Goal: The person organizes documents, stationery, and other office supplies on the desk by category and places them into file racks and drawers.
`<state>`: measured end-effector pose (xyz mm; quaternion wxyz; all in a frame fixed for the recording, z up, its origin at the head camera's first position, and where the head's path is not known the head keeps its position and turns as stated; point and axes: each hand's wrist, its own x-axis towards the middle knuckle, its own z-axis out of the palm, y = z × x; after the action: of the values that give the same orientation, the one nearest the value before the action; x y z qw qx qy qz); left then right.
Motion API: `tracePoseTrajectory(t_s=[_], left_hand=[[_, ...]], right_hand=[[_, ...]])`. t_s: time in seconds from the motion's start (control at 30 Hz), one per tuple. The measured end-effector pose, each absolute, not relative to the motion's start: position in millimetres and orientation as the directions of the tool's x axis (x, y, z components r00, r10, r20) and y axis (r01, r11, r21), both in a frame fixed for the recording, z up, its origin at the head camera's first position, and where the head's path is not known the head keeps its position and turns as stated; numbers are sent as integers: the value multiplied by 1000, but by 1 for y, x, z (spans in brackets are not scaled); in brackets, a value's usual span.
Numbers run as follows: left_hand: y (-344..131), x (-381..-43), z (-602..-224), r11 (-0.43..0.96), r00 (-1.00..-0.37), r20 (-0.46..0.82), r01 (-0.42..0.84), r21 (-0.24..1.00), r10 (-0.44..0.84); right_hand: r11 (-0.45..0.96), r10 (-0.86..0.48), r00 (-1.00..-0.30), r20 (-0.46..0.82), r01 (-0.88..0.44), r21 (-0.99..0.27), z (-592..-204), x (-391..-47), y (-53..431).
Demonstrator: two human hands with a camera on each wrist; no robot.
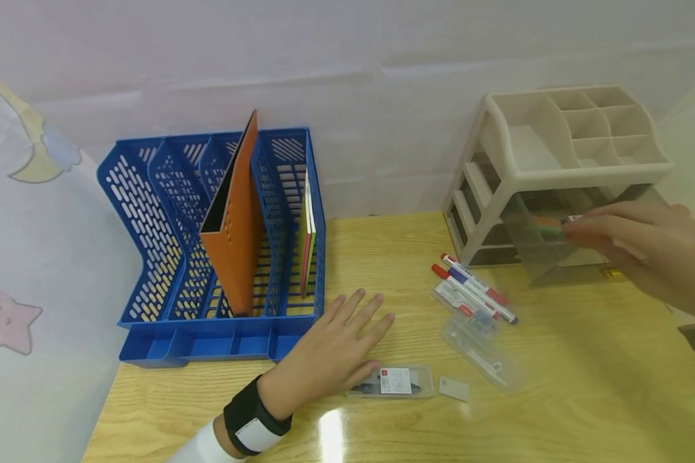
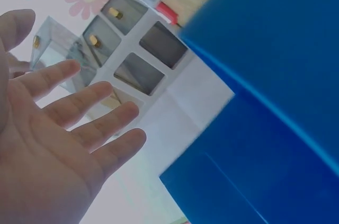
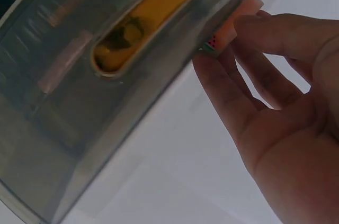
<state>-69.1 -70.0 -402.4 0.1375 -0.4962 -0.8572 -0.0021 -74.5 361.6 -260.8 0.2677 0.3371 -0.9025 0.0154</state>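
My right hand (image 1: 654,244) pinches a small orange and green piece with dark dots (image 3: 241,20) between thumb and fingers. It is at the top edge of a pulled-out clear drawer (image 1: 535,260) of the cream desk organizer (image 1: 591,170). In the right wrist view the drawer's yellow handle (image 3: 153,17) is close by, and part of the piece is hidden behind the drawer front. My left hand (image 1: 333,347) has its fingers spread, palm down, in front of the blue file rack (image 1: 220,325). Its thumb overlaps the end of a clear pen case (image 1: 425,382) in the head view.
Several red- and blue-capped markers (image 1: 481,286) lie left of the organizer beside a small clear box (image 1: 452,297). Nearer are an empty-looking clear case (image 1: 481,354) and a small pale block (image 1: 454,388). An orange folder (image 1: 240,251) and thin booklets (image 1: 308,238) stand in the rack.
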Motion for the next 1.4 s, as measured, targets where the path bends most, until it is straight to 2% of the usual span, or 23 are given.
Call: tracePoseTrajectory(t_s=[0.1, 0.2, 0.37, 0.47, 0.9, 1.17, 1.4], left_hand=[[-67, -69, -402, 508, -477, 225, 855, -106, 850], [-65, -71, -401, 518, -488, 223, 849, -102, 844], [-63, -74, -401, 537, -507, 226, 838, -97, 832], [-62, -75, -401, 551, -524, 219, 830, -89, 823], [-62, -75, -400, 573, -553, 192, 817, -67, 811], [-63, -73, -399, 565, -546, 197, 824, -52, 814], [-63, -73, -397, 567, -549, 189, 822, -53, 814]], right_hand=[[806, -569, -715, 406, -582, 105, -263, -79, 366], [818, -546, -754, 366, -574, 37, -268, -85, 369], [768, -589, -728, 351, -640, -39, -279, -99, 375], [766, -599, -749, 284, -639, -67, -282, -106, 379], [820, -559, -819, 128, -569, -65, -284, -120, 379], [844, -527, -846, 80, -532, -72, -285, -121, 376], [845, -525, -845, 104, -532, -53, -287, -125, 373]])
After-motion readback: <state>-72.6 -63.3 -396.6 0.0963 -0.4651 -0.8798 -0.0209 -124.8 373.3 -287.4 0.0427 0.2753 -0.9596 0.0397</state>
